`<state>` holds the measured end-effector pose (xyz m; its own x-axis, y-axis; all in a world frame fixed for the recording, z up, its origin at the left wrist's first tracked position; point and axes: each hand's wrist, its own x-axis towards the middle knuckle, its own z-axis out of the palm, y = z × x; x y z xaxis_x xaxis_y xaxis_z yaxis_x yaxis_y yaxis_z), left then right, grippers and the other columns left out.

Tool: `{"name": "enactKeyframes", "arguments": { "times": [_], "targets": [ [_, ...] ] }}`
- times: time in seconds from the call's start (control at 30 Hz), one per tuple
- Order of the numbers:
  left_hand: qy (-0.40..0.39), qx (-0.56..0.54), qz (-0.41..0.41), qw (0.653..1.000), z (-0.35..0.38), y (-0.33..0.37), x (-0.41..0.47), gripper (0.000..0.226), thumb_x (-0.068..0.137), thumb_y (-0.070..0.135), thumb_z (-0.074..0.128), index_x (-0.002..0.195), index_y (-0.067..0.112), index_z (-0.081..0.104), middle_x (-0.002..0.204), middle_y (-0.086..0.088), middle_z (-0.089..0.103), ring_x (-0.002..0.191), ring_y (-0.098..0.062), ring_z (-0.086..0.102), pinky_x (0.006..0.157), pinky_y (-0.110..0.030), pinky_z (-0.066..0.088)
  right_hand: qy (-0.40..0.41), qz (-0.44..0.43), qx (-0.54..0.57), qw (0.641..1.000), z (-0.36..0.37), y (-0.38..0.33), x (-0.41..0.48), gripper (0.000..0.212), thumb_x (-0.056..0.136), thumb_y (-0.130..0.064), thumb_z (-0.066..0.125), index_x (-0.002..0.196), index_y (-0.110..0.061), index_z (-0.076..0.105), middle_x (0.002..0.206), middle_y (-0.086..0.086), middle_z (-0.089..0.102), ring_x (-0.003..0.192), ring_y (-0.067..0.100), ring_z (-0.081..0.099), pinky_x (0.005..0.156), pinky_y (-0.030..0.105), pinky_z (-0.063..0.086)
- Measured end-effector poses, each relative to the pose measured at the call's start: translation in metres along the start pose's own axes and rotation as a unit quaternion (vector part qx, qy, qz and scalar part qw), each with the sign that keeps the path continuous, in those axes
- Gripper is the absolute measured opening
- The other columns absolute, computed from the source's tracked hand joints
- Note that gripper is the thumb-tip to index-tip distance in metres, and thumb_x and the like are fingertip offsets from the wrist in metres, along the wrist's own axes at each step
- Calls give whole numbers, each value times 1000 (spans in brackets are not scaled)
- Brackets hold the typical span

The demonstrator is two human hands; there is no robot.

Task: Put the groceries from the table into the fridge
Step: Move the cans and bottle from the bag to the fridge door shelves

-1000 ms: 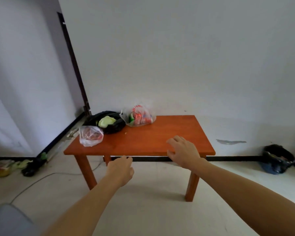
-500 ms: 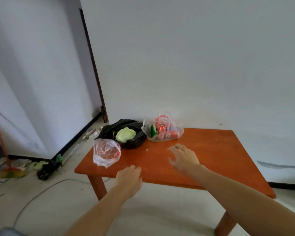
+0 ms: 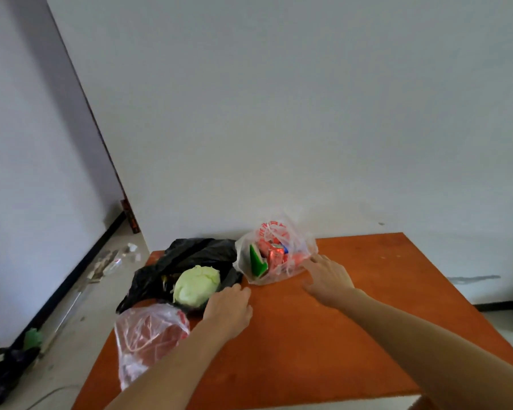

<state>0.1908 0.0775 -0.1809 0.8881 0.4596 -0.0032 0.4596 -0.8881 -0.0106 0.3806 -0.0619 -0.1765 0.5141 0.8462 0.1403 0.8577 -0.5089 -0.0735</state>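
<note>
Floor clutter far left: dark crumpled bag by the black skirting, loose scraps further back along it. Orange-brown wooden worktop takes up the rest, with the groceries all bunched at its left-rear corner.

Nearest the front-left edge: clear thin plastic bag of red meat, slumped on its side. Just behind it, touching: black crumpled plastic bag, mouth open, pale green round cabbage showing in the opening.

Left hand is palm down over the worktop, fingers relaxed, holding nothing. Its tips are right at the black bag's edge beside the cabbage; can't tell if they make contact.

Next right, at the rear edge: clear plastic bag with red print, green carton and red packets inside, just beside the black bag.

Right hand reaches in from the right, fingers straight and spread, grasping nothing, fingertips on that bag's lower right side.
</note>
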Motion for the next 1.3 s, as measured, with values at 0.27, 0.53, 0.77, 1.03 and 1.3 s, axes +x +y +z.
{"name": "enactKeyframes", "arguments": {
  "times": [0.27,0.53,0.77,1.03,1.3],
  "targets": [
    [-14,1,52,999,28,-18,122,28,96,34,38,116,19,51,114,-3,55,103,-21,56,87,-38,48,-12,11,-29,999,17,38,119,32,95,-35,48,122,-21,56,124,0,57,111,19,55,89,33,51],
    [-38,27,48,998,56,-38,233,28,97,33,38,115,19,53,119,-3,54,112,-22,47,98,-38,41,9,-121,6,993,43,48,286,33,95,-29,42,122,-18,57,125,2,57,114,21,50,93,37,45],
    [-73,64,40,994,89,-61,296,32,95,34,39,120,20,54,134,-5,48,125,-24,41,107,-41,31,-92,-227,-114,963,115,56,348,20,93,-26,44,94,-20,63,97,0,64,97,23,54,85,39,40],
    [-66,-33,89,993,119,-79,372,51,91,24,46,141,20,35,142,-3,43,129,-19,40,111,-31,28,-185,-39,-121,975,163,178,339,33,93,-31,47,121,-17,57,123,7,55,112,26,51,93,38,43],
    [-106,-82,106,985,157,-85,410,62,89,23,49,147,24,26,148,-3,38,135,-21,35,111,-36,31,-285,89,75,951,215,206,281,33,92,-26,58,124,-20,56,127,4,58,112,24,58,93,37,50]
  ]
}}
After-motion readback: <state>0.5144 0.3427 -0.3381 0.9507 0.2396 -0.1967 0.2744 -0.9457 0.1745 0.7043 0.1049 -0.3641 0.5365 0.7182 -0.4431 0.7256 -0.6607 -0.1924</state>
